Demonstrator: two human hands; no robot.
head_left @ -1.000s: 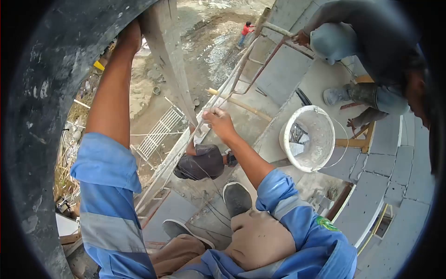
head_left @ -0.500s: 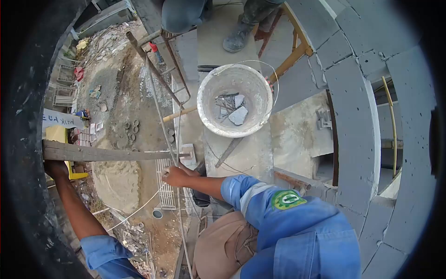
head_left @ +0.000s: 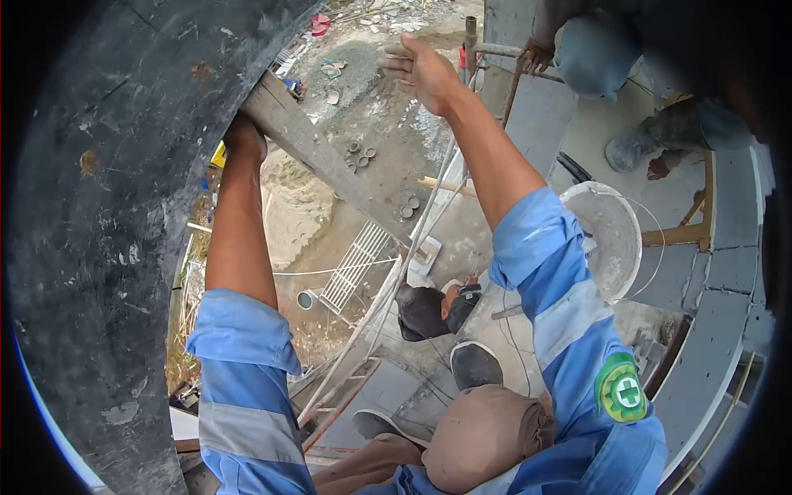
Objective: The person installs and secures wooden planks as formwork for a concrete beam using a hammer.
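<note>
My left hand point(head_left: 246, 140) is at the upper end of a wooden plank point(head_left: 330, 165), against the edge of a dark, stained panel point(head_left: 107, 173); its fingers are hidden there. The plank slopes down to the right, its lower end near thin poles and cords. My right hand point(head_left: 425, 74) is raised beyond the plank, fingers stretched out, nothing in it. A pale, mortar-crusted bucket point(head_left: 631, 239) with a wire handle stands right of my right forearm.
Another person's hand point(head_left: 536, 56) rests by the metal rail at the top; their boot point(head_left: 631, 153) is near the bucket. Far below lie a sand pile point(head_left: 293, 210), a white metal grille point(head_left: 356, 266) and rubble. Grey block wall point(head_left: 718, 355) runs along the right.
The view has turned and shifted left, so the dark panel fills more of it. My right hand has left the plank's lower end, risen and opened. My left hand remains by the plank's other end.
</note>
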